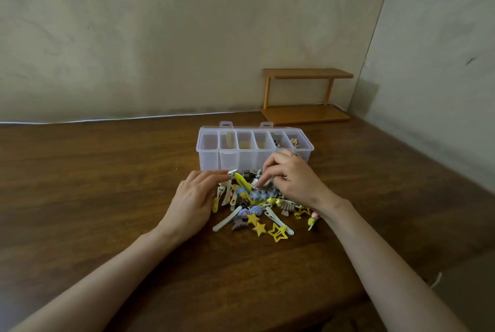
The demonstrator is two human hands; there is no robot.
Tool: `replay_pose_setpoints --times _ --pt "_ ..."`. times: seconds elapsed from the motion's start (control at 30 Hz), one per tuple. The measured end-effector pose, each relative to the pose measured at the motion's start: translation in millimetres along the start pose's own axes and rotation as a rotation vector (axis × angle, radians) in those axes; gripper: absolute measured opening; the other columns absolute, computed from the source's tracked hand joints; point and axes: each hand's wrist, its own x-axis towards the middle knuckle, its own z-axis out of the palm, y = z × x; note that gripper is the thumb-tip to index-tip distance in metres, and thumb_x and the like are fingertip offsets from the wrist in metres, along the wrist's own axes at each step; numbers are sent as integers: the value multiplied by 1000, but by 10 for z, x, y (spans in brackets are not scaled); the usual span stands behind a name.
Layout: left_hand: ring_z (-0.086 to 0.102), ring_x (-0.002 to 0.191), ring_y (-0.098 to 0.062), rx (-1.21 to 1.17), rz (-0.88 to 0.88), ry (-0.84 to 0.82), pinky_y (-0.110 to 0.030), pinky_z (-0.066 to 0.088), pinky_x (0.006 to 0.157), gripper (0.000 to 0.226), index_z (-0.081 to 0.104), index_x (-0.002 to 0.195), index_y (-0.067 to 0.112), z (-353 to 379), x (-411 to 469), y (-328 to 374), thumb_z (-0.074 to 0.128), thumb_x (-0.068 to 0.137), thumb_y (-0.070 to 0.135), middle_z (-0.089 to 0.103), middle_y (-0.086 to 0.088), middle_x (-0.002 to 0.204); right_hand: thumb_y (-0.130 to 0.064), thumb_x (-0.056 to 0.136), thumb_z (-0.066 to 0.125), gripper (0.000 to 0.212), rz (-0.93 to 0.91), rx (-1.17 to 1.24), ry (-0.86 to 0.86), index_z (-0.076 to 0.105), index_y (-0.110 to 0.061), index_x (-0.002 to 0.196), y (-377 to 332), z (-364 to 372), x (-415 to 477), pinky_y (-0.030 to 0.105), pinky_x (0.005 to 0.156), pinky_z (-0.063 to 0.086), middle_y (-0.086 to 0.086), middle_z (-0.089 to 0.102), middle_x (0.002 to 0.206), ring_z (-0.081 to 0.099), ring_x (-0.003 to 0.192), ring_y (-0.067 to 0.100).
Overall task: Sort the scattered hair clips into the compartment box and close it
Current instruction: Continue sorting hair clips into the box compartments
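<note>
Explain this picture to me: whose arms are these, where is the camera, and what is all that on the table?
There is no machine here: a person works with bare hands. The single camera sits on their head, looking forward and down, so you see their own arms from above. On the wooden table stands a clear box with a row of compartments and its lid open. A few compartments already hold clips. In front of it lies a pile of hair clips, some of them yellow stars. The left hand and right hand both reach into the pile's far side. Blur hides whether either has actually pinched a clip. A small wooden shelf stands behind, by the wall.
</note>
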Motion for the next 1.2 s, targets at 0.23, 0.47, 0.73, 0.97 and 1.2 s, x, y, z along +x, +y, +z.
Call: replay_pose_setpoints --times 0.23,0.47,0.73,0.97,1.2 --pt "44 101 -8 39 -17 4 -26 31 81 38 64 97 27 10 -13 -14 45 86 -4 59 12 108 4 85 48 39 47 95 167 75 -25 83 96 -36 -83 34 88 43 -5 62 84 49 95 12" --pt "40 116 -9 101 16 -22 -25 30 92 29 57 119 25 -3 85 51 49 92 17 55 11 123 -10 85 43 39 -24 -14 40 72 -30 101 41 35 -72 28 85 35 -10 60 94 43 96 10" --pt "39 107 -6 165 47 -50 -22 26 82 50 55 114 29 -52 117 46 19 82 42 53 12 117 -13 83 39 39 -54 89 24 75 -27 90 75 28 -72 29 91 32 -14 61 99 43 100 6" --pt "49 104 -16 193 -7 88 -26 35 82 25 61 100 20 -61 343 74 46 87 5 60 3 109 -18 83 38 37 -5 36 105 74 -23 94 41 28 -74 17 84 30 -16 61 90 44 93 8" --pt "61 88 -18 444 440 -139 -30 50 69 42 65 104 19 -27 552 168 68 68 -3 66 0 99 -2 87 53 28 0 32 215 73 -21 94 126 13 -71 21 86 38 -11 64 91 51 95 8"
